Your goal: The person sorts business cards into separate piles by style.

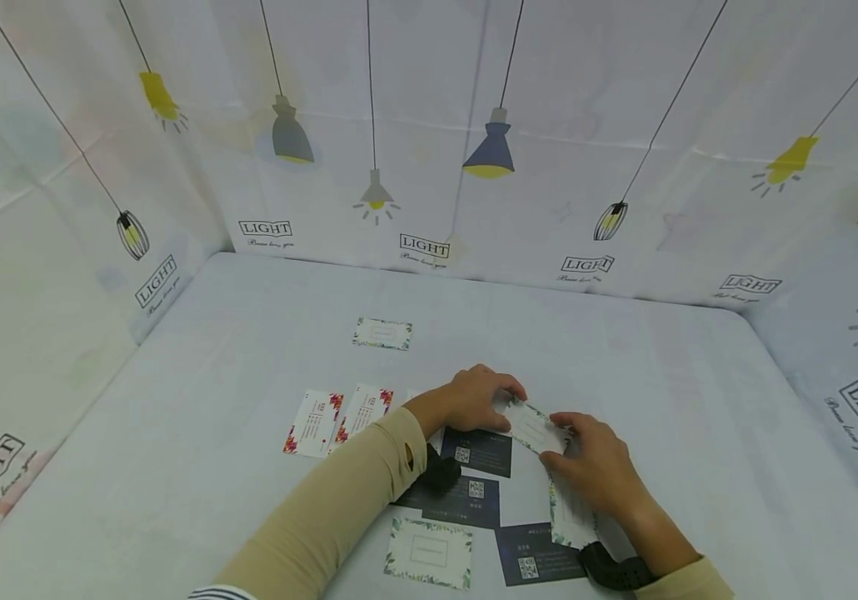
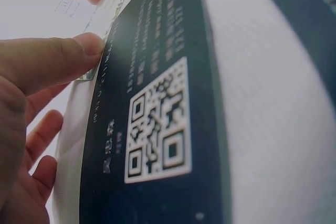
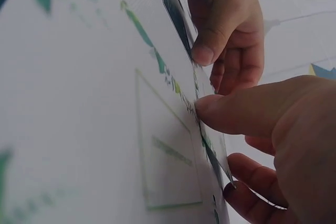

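Both hands grip a white business card with a green leaf border. My left hand pinches its left end between thumb and fingers, and my right hand holds the right end the same way. In the right wrist view both thumbs lie along the near edge, with fingertips at the far side. Under my right hand is another leaf-bordered card, partly covered. A dark card with a QR code lies close beside my left thumb.
More dark cards lie near the front, beside a leaf-bordered card. Red-floral cards are left of my left arm. Another leaf-bordered card lies farther back. A lamp-print cloth stands behind the white table.
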{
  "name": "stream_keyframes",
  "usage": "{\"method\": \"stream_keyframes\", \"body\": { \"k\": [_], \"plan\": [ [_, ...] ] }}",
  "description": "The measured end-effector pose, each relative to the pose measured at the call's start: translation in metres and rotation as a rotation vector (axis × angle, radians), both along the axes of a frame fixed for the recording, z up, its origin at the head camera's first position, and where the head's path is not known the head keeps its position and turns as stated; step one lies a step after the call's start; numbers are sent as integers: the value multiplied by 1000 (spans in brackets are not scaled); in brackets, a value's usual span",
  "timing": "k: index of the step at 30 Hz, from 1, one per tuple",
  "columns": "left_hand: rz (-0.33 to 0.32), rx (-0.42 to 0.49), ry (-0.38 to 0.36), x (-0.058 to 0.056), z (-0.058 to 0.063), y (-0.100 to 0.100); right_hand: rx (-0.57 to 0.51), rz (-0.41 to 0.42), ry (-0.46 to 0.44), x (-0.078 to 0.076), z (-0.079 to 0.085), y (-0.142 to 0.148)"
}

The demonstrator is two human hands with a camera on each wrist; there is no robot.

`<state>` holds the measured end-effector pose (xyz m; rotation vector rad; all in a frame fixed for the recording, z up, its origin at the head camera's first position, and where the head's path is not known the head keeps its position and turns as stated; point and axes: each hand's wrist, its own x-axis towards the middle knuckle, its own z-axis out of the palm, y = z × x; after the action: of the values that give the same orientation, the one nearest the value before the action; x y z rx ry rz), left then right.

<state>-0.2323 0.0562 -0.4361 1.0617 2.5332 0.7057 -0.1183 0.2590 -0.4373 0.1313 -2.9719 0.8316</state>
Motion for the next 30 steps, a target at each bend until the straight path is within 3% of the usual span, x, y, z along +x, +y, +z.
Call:
{"method": "stream_keyframes", "body": {
  "k": [15,22,30],
  "plan": [
    [-16,19,-2,-2,-1,-2,106,27,87,2,0,0],
    [-34,34,-31,-3,-2,-3,69,24,63,1,0,2],
    [-12,100,-72,-5,-5,-5,14,37,83,1,2,5]
  ]
}}
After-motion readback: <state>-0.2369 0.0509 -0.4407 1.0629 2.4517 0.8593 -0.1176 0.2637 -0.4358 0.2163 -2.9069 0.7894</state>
